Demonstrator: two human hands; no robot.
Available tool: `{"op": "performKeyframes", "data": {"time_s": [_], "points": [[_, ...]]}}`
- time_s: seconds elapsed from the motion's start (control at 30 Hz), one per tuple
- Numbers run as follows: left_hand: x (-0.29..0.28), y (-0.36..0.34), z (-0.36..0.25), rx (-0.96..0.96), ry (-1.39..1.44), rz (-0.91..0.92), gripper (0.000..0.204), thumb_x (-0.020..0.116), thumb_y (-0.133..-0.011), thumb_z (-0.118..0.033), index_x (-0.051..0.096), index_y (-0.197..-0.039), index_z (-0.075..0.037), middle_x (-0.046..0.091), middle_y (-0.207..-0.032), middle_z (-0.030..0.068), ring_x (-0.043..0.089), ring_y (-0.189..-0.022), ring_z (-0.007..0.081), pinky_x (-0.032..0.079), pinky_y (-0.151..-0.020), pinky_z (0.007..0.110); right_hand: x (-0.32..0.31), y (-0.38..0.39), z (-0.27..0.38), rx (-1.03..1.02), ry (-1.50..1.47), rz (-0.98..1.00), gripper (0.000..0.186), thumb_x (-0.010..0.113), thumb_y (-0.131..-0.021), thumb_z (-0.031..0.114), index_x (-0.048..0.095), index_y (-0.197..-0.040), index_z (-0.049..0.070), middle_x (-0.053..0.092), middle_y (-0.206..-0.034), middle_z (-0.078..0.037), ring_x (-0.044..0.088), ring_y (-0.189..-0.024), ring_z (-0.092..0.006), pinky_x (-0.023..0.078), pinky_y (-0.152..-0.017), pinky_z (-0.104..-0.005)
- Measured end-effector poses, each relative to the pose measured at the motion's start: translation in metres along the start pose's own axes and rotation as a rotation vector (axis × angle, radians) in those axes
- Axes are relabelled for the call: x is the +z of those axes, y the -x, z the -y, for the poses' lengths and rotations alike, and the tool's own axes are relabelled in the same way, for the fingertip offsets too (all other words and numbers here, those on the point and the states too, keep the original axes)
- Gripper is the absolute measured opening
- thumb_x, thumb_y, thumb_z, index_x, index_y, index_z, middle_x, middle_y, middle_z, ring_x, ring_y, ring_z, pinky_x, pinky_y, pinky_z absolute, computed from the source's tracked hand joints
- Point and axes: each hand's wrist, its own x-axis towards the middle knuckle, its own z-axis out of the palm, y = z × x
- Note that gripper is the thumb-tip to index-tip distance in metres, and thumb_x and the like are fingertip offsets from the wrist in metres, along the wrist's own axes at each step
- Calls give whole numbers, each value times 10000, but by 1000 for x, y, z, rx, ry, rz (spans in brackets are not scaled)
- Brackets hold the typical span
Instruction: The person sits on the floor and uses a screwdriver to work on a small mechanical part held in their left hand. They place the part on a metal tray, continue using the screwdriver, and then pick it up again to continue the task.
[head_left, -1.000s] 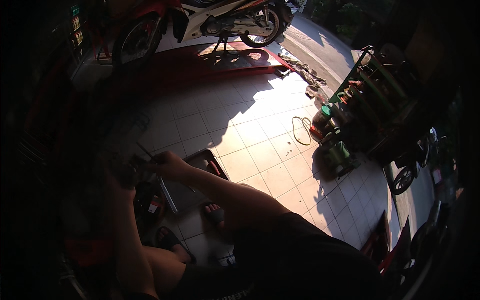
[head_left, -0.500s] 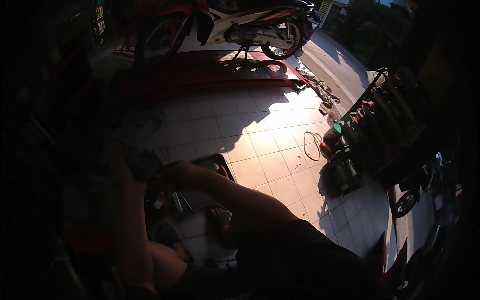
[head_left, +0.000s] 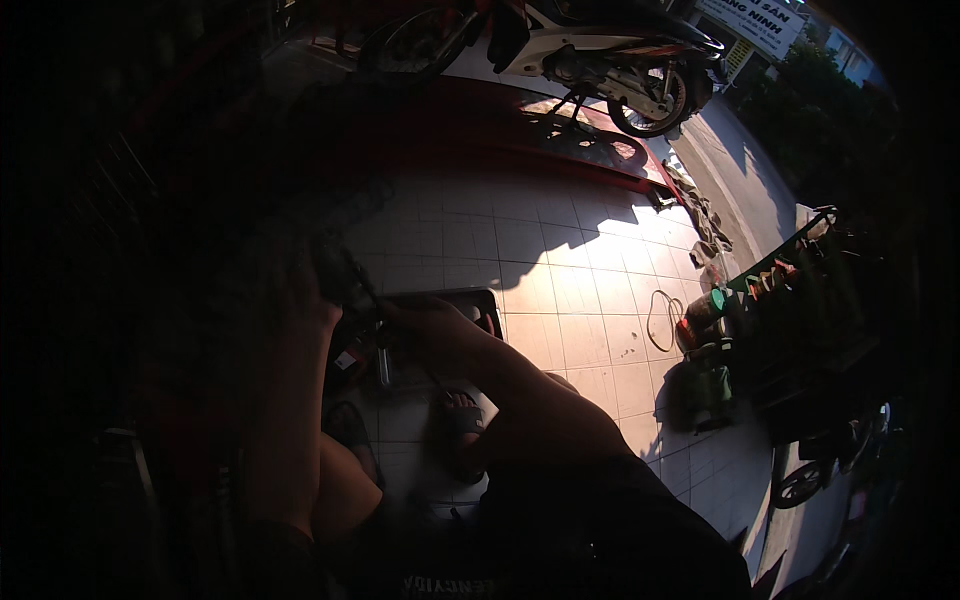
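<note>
Deep shadow covers most of the left side. My left hand [head_left: 308,295] is raised there against a dark, bulky part [head_left: 340,272] whose kind I cannot make out; its fingers are lost in the dark. My right hand [head_left: 425,318] is closed beside that part, and a thin dark bar [head_left: 366,285] runs from its fingertips toward the part. What the fingers grip is too dark to name. Below the hands, a black tray [head_left: 492,298] rests on the tiles, with a shiny metal tool [head_left: 384,368] at its left side.
A motorcycle [head_left: 600,60] stands on a red platform [head_left: 620,178] at the back. At right are a green-framed rack [head_left: 780,248], a jar with a green lid [head_left: 712,300], a green container [head_left: 703,392] and a looped cord [head_left: 662,320]. My sandalled feet [head_left: 460,410] are on the tiled floor.
The view has swung left, so the scene sits farther right. My hands stay together at the dark part, and the thin bar at my right hand shows more plainly now.
</note>
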Motion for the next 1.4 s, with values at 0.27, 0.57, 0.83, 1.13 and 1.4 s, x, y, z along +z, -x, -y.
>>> {"op": "performKeyframes", "data": {"time_s": [0.27, 0.57, 0.83, 1.13, 1.4], "points": [[-1, 9, 1, -112, -176, 68, 593, 519, -963, -631, 656, -1093, -70, 695, -964, 84, 681, -796, 224, 574, -679, 383, 28, 14, 4, 43, -128, 235, 357, 604, -991, 136, 555, -1279, -69, 661, -1186, -191, 692, -1058, -290, 581, -906, -413], [24, 26, 1, -167, -222, 33, 609, 500, -961, -668, 676, -1031, -89, 697, -844, 58, 674, -692, 201, 566, -652, 359, 25, 13, 4, -222, 231, 87, 334, 639, -973, 108, 614, -1269, -45, 705, -1131, -153, 691, -1049, -210, 567, -886, -339], [19, 19, -3, -156, -201, 49, 678, 604, -860, -734, 655, -1012, -75, 683, -871, 78, 673, -669, 226, 560, -576, 357, 39, 15, -4, -67, 257, -14, 288, 700, -940, 99, 673, -1195, -33, 723, -1068, -126, 697, -989, -159, 555, -891, -314], [21, 28, -6, -153, -190, 13, 668, 661, -836, -706, 637, -1031, -68, 668, -838, 86, 670, -658, 233, 578, -590, 364, 41, 12, 1, -66, 277, -2, 245, 705, -926, 77, 700, -1155, -10, 732, -1033, -103, 703, -981, -161, 559, -891, -310], [23, 28, -3, -142, -193, 24, 710, 613, -837, -752, 631, -1034, -70, 655, -816, 86, 674, -654, 244, 569, -567, 371, 37, 7, -7, -57, 162, 26, 295, 697, -928, 74, 659, -1202, -26, 714, -1071, -113, 701, -992, -179, 559, -920, -324]]}}
